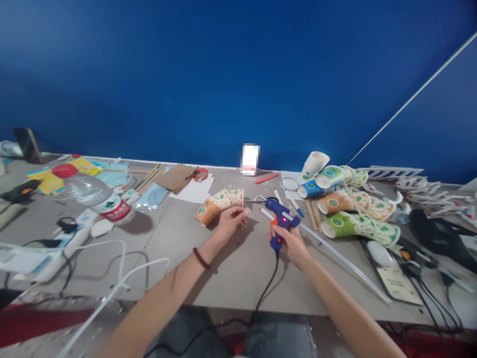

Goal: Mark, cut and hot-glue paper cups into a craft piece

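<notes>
In the head view my right hand [288, 241] is wrapped round the handle of a blue glue gun [280, 219]. A red light glows on its body, and its nozzle points left, close to the rim of the joined paper cups. My left hand [231, 223] has its fingers pinched together, with something small and pale at the tips that I cannot make out. Just beyond that hand lie the orange and leaf-patterned paper cups [214, 206], on their side and joined end to end. The hand partly covers their near side.
More joined paper cups [359, 227] lie to the right, near wooden sticks [313, 215] and a clear glue stick [346, 261]. At left are a water bottle [95, 194] and a power strip [63, 251]. The gun's black cord [269, 288] runs over the table's front edge.
</notes>
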Demonstrator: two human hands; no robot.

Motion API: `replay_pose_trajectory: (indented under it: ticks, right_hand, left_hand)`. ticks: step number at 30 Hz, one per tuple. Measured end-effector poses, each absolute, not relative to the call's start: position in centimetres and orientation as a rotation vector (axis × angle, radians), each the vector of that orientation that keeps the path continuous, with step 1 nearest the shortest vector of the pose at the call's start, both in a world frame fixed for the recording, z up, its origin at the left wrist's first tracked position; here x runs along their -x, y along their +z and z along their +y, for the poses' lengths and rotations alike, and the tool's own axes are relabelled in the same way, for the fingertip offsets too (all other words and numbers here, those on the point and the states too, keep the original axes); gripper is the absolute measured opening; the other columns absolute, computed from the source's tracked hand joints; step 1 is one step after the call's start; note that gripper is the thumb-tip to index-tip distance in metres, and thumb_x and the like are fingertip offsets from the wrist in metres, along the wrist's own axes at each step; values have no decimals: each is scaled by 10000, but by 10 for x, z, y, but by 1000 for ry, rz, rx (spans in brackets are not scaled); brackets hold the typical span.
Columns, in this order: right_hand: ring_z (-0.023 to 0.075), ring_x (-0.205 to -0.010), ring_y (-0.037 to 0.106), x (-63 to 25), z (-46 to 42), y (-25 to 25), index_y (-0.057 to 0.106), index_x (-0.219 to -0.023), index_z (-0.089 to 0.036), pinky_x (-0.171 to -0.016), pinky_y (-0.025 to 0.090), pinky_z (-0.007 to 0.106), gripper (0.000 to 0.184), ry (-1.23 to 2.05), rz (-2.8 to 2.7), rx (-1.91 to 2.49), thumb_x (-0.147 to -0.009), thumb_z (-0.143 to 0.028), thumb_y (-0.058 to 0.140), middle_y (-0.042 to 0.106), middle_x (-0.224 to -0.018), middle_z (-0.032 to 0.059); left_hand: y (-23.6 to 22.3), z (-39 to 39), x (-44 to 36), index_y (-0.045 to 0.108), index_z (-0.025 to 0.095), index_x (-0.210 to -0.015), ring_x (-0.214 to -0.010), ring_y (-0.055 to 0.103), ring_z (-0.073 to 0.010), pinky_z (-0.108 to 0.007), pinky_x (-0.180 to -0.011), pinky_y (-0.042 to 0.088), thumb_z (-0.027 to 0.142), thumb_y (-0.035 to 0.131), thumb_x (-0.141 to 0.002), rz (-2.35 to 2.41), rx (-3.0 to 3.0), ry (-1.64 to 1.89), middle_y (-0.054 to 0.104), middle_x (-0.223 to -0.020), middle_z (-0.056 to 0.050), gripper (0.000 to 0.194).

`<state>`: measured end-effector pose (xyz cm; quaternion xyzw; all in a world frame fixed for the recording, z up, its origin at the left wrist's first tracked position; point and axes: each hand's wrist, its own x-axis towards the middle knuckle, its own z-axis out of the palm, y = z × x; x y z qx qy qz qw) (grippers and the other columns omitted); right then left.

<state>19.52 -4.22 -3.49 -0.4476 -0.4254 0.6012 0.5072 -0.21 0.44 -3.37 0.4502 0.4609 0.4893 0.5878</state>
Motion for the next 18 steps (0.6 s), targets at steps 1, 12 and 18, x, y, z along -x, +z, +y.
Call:
replay_pose_trajectory:
  ticks: [1,12,18]
  right_hand:
    - [149,-552,576,-195,-42,-36,573,-621,-192,-564,434,289,291,1446,-1015,1073,-734,-408,733,614,-561,7]
    - [124,-488,513,-193,-45,-50,539,-674,-200,-498,365,258,190,1443,-1071,1080,-790,-323,624,531,-504,-33]
    - [90,-421,443,-188,-47,-52,540,-707,-195,-441,302,230,224,1406,-1053,1097,-783,-371,657,460,-473,-68]
  left_hand:
    - [-33,4,2,667,142,-724,-504,521,-77,-199,-475,418,494,821,-594,1075,-1018,1140,588,-575,22,406]
    - [-27,0,2,695,140,-797,-737,662,-177,-184,-423,373,530,838,-572,1096,-921,1129,708,-806,-79,472]
    - [-24,-1,1,680,141,-751,-678,639,-143,-174,-397,343,520,840,-544,1101,-904,1130,694,-826,-66,461]
